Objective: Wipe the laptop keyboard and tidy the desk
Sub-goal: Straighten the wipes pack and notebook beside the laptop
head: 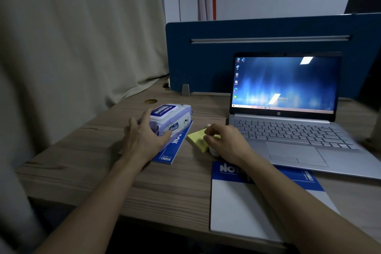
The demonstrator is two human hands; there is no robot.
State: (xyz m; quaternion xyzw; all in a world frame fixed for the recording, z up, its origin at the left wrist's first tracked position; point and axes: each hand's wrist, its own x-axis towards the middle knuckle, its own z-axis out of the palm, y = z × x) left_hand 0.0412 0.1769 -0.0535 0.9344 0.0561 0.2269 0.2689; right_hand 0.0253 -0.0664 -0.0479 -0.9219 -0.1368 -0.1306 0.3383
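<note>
Head view, from my remote seat: the left hand [144,138] grips a soft purple-and-white pack of wet wipes [172,120], fingers and thumb curled round its near end. The pack sits on a blue notebook [175,146] lying slantwise on the desk.

I see the right hand [224,142] with its fingers bent, the tips pinching the edge of a yellow pad of sticky notes [196,139]. A small white object [213,151] peeks out beneath the palm; I cannot tell what it is.

The open silver laptop [288,130] stands just right of that hand, its screen lit blue and its grey keyboard [288,132] uncovered. A second notebook [247,202], white with a blue band, lies flat near the front edge, partly under the right forearm.

The wooden desk [165,187] shows a brown grain and a round cable hole at the back left. A dark blue partition [206,57] with a metal rail stands behind it, and a beige curtain [82,37] hangs in soft folds on the left.
</note>
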